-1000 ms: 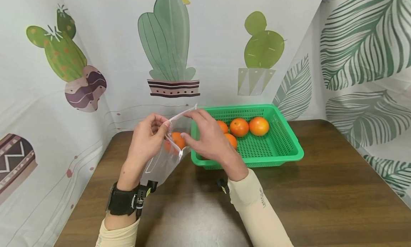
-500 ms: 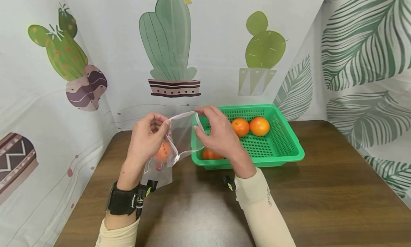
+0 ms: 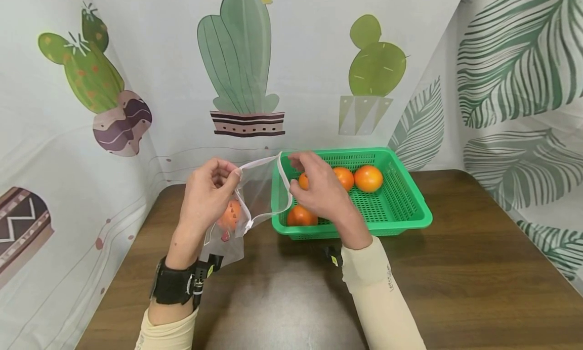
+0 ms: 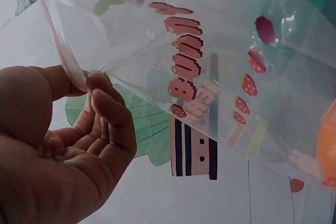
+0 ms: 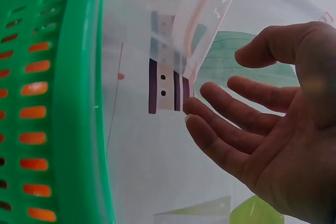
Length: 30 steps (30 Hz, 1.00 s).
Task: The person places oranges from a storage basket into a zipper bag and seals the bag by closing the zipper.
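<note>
My left hand (image 3: 205, 193) pinches the edge of a clear zip bag (image 3: 261, 188) between thumb and fingers. Its mouth gapes toward the right, and a white slider hangs at its lower front corner. Low in the bag sits one round orange fruit (image 3: 230, 216). Red lettering and strawberries are printed on the plastic (image 4: 184, 59) in the left wrist view. My right hand (image 3: 323, 188) holds nothing; its fingers (image 5: 236, 114) are loosely bent, close to the bag's open rim and above the left end of a green basket (image 3: 423, 216).
Several glossy round orange fruits (image 3: 368, 178) lie in the slotted basket, partly behind the right hand. The basket stands at the back of a brown wooden table (image 3: 455, 269). A cactus-print cloth (image 3: 309, 87) hangs behind it.
My right hand has moved right, drawing the bag's mouth wider and then coming off its rim. The fruit in the bag has shifted left and down. The left hand has kept its grip.
</note>
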Available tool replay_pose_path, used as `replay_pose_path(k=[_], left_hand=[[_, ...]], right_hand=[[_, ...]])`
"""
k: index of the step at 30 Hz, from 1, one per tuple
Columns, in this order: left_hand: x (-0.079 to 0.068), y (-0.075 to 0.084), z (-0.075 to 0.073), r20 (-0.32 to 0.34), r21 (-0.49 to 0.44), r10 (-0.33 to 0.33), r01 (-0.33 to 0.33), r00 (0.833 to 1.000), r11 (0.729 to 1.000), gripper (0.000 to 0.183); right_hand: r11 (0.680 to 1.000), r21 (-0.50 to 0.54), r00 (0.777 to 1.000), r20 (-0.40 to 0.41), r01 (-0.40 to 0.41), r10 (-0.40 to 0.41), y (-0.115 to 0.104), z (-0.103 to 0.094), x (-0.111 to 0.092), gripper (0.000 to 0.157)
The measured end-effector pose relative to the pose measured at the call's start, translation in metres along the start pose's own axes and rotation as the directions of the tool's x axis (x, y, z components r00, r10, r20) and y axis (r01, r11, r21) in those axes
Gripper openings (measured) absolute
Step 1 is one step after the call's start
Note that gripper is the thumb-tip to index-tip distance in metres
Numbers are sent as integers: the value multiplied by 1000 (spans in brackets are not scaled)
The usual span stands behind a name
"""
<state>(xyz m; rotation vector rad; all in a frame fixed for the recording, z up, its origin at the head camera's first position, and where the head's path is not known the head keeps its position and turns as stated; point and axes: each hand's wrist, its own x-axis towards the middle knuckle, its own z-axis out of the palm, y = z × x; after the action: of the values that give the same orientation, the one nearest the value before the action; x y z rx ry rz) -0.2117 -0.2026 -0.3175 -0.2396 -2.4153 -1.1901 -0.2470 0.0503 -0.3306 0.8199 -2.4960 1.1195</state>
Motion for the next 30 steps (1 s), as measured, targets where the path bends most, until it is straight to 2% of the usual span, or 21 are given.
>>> replay_pose_path(k=[5, 17, 26, 30], left_hand=[[-1, 0, 0, -4, -10, 1, -1, 1000, 1000, 9], [-2, 1, -3, 1, -24, -18, 18, 1000, 1000, 8], [-3, 2, -4, -12, -43, 15, -15, 1000, 999, 5], [-2, 1, -2, -21, -41, 24, -25, 999, 999, 5]], right_hand=[[999, -38, 998, 54, -11, 13, 3, -1, -2, 44], [987, -159, 984, 177, 31, -2, 14, 1, -8, 33], [979, -193, 946, 324, 72, -5, 24, 0, -14, 36], [976, -203, 913, 407, 73, 16, 30, 0, -15, 33]])
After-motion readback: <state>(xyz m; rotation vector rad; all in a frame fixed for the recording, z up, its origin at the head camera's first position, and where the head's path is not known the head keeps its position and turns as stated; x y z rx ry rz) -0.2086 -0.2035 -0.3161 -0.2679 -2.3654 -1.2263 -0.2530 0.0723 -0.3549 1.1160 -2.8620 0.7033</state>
